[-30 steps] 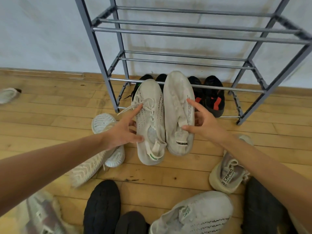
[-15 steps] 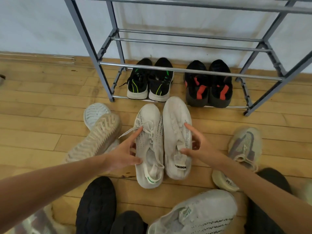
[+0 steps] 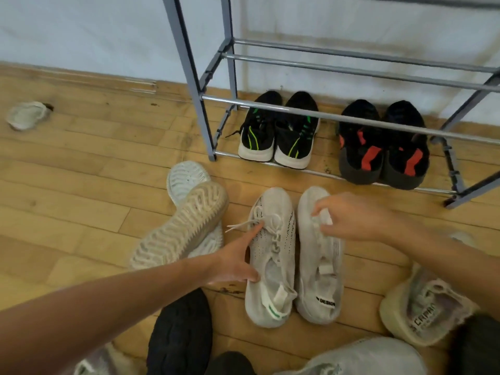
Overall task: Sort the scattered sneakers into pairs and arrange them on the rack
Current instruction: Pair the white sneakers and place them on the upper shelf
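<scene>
Two off-white knit sneakers lie side by side on the wooden floor in front of the grey metal rack [image 3: 351,119], toes toward it. My left hand [image 3: 235,263] grips the left white sneaker [image 3: 282,239], index finger on its laces and thumb at the collar. My right hand [image 3: 357,217] is curled over the laces and tongue of the right white sneaker [image 3: 319,280], which reads "DESIGN" at the heel. On the rack's bottom level stand a black-and-green pair [image 3: 278,133] and a black-and-red pair [image 3: 384,147].
Two pale sneakers [image 3: 184,228] lie sole-up to the left. A beige sneaker [image 3: 422,307] sits at the right, a black sneaker [image 3: 181,334] and a white one [image 3: 365,358] near me, and another pale sneaker [image 3: 27,115] far left. The rack's upper bars hold nothing.
The two white sneakers came down from in front of the rack and now rest on the floor. My right hand slid forward onto the laces of its sneaker.
</scene>
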Demonstrator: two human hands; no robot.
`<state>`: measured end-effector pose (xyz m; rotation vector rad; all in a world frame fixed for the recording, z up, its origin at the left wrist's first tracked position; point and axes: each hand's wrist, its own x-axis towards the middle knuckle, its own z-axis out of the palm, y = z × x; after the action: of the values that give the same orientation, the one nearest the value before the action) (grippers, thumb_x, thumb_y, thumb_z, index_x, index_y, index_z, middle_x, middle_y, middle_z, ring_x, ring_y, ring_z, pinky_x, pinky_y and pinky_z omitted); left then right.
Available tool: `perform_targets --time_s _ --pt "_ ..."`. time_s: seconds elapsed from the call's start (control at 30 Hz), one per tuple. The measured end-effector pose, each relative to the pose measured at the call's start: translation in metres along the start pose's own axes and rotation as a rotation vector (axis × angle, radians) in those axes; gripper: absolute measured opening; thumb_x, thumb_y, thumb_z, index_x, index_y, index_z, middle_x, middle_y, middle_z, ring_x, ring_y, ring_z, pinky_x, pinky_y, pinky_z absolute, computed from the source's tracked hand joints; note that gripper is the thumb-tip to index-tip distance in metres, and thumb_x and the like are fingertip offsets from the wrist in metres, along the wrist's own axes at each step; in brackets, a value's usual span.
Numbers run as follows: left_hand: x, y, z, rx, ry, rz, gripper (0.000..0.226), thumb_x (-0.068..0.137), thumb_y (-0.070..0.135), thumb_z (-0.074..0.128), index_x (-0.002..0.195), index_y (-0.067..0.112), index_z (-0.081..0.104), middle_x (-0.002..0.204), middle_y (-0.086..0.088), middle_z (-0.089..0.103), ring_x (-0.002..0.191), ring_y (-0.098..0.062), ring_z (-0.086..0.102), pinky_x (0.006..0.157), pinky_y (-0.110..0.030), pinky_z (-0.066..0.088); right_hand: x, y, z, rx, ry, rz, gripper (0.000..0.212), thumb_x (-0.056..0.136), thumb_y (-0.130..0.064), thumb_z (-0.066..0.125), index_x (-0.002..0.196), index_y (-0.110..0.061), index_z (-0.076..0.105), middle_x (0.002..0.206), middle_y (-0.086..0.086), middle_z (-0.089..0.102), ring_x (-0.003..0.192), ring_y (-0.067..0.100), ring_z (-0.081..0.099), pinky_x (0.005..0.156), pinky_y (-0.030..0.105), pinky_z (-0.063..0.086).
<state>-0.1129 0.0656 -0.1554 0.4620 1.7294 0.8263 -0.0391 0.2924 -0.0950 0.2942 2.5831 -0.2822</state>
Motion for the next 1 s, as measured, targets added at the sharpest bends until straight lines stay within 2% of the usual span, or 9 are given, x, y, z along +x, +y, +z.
perform_targets --time_s 0.07,0.13,0.23,0.3,0.47,0.6,0.73,0.87,1.0 --pt "-0.012 -0.004 -0.006 0.100 0.046 0.044 0.108 0.076 -0.003 0.067 0.147 0.043 -0.001 0.151 0.001 0.026 0.118 -0.016 0.047 0.086 -0.018 0.050 0.001 -0.030 -0.035 0.009 0.152 -0.137 0.038 0.088 -0.030 0.052 0.126 -0.034 0.050 0.088 -0.014 0.054 0.078 0.006 0.050 0.063 0.027 0.040" --pt "-0.021 -0.010 -0.014 0.177 0.104 0.078 0.108 0.076 0.002 0.067 0.147 0.043 -0.002 0.151 0.003 0.028 0.120 -0.015 0.046 0.095 -0.024 0.047 0.009 -0.073 -0.055 -0.074 0.237 -0.345 0.044 0.089 -0.031 0.050 0.133 -0.031 0.043 0.101 -0.010 0.048 0.093 0.009 0.047 0.069 0.027 0.037" --pt "-0.026 -0.017 -0.018 0.242 0.145 0.089 0.105 0.076 0.009 0.067 0.148 0.039 -0.002 0.156 0.004 0.019 0.132 -0.019 0.038 0.104 -0.033 0.043 0.039 -0.146 -0.046 -0.398 0.351 -0.711 0.049 0.087 -0.029 0.054 0.135 -0.024 0.043 0.124 0.000 0.047 0.112 0.020 0.044 0.082 0.031 0.039" --pt "-0.026 -0.018 -0.011 0.262 0.155 0.082 0.096 0.079 0.012 0.066 0.150 0.028 0.002 0.156 0.000 0.019 0.138 -0.021 0.030 0.105 -0.025 0.034 0.064 -0.190 -0.023 -0.609 0.345 -0.858 0.049 0.086 -0.025 0.056 0.134 -0.022 0.046 0.129 0.002 0.045 0.116 0.021 0.042 0.088 0.032 0.035" --pt "-0.031 -0.028 -0.006 0.266 0.147 -0.024 0.065 0.083 0.024 0.060 0.140 0.006 0.034 0.142 -0.014 0.043 0.130 -0.029 0.042 0.108 -0.037 0.037 0.093 -0.244 0.029 -0.721 0.106 -0.793 0.080 0.075 -0.036 0.074 0.141 -0.016 0.033 0.140 0.009 0.043 0.127 0.026 0.040 0.099 0.040 0.036" --pt "-0.027 -0.038 -0.004 0.331 0.071 -0.124 0.051 0.088 0.030 0.055 0.129 0.001 0.048 0.134 -0.018 0.052 0.125 -0.034 0.047 0.105 -0.044 0.039 0.097 -0.248 0.049 -0.636 0.281 -0.788 0.039 0.091 -0.011 0.052 0.129 -0.010 0.044 0.125 0.015 0.054 0.115 0.032 0.048 0.094 0.045 0.040" --pt "-0.032 -0.035 -0.004 0.200 0.126 0.013 0.074 0.085 0.017 0.061 0.147 0.010 0.021 0.149 -0.013 0.034 0.136 -0.029 0.035 0.112 -0.038 0.032 0.099 -0.245 0.022 -0.306 0.292 -0.862 0.028 0.090 -0.012 0.052 0.118 -0.013 0.055 0.117 0.006 0.051 0.089 0.021 0.057 0.066 0.033 0.046" --pt "-0.034 -0.024 -0.003 0.146 0.137 0.127 0.089 0.086 0.002 0.058 0.150 0.019 -0.002 0.156 -0.005 0.021 0.141 -0.022 0.025 0.109 -0.026 0.025 0.079 -0.229 -0.024 0.264 0.479 -0.684 0.027 0.092 -0.027 0.054 0.116 -0.016 0.056 0.094 -0.005 0.054 0.079 0.011 0.052 0.059 0.018 0.040" --pt "-0.023 -0.031 0.004 0.149 0.157 0.158 0.085 0.079 0.013 0.064 0.149 0.020 0.016 0.148 -0.002 0.036 0.136 -0.020 0.034 0.109 -0.027 0.035 0.049 -0.183 -0.058 1.052 0.431 -0.399 0.030 0.079 -0.026 0.074 0.107 -0.020 0.062 0.090 -0.013 0.065 0.082 0.001 0.064 0.069 0.014 0.054"
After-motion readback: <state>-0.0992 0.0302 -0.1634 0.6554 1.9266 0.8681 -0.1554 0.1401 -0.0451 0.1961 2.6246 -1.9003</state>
